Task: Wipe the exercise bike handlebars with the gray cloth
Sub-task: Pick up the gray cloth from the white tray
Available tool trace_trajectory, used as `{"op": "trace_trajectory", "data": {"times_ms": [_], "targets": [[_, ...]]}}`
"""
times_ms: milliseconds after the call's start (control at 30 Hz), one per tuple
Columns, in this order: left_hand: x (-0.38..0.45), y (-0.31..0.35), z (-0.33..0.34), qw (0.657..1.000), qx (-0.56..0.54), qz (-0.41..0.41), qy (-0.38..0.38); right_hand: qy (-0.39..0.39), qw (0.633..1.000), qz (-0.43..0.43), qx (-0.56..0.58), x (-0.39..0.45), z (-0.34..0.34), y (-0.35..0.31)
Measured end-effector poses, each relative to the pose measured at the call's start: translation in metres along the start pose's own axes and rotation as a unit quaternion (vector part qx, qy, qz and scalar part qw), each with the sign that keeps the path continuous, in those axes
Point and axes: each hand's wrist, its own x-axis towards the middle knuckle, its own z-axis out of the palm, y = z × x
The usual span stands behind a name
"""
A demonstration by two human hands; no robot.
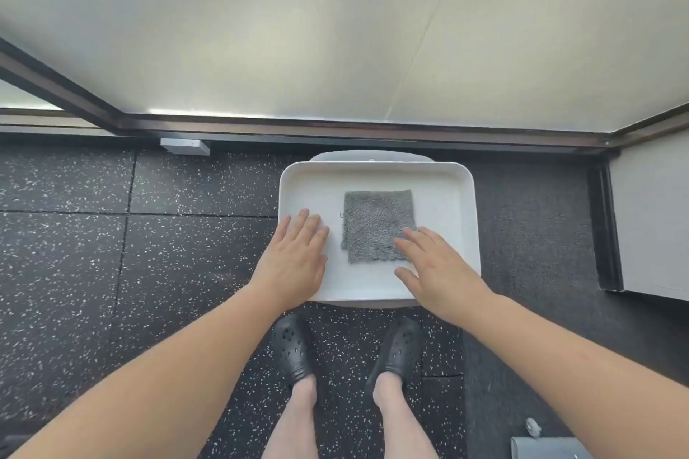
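A folded gray cloth lies flat in a white tray that stands on a white stool in front of me. My left hand is spread open over the tray's left part, just left of the cloth and holding nothing. My right hand is open too, its fingertips over the cloth's lower right corner. The exercise bike and its handlebars are out of view.
Black speckled rubber floor tiles surround the stool. A frosted window wall with a dark frame runs along the back. A white cabinet stands at the right. My feet in black clogs are below the tray. A gray wheeled object sits bottom right.
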Motion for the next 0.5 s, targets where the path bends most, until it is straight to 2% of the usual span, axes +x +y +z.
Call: {"op": "trace_trajectory", "data": {"times_ms": [133,500], "targets": [[0.008,-0.006,0.006,0.998,0.052,-0.004,0.037,0.047,0.999,-0.008,-0.012,0.031,0.009,0.004],[0.011,-0.007,0.012,0.998,0.042,-0.016,0.042,0.093,0.995,0.042,-0.013,0.073,0.031,-0.006]]}}
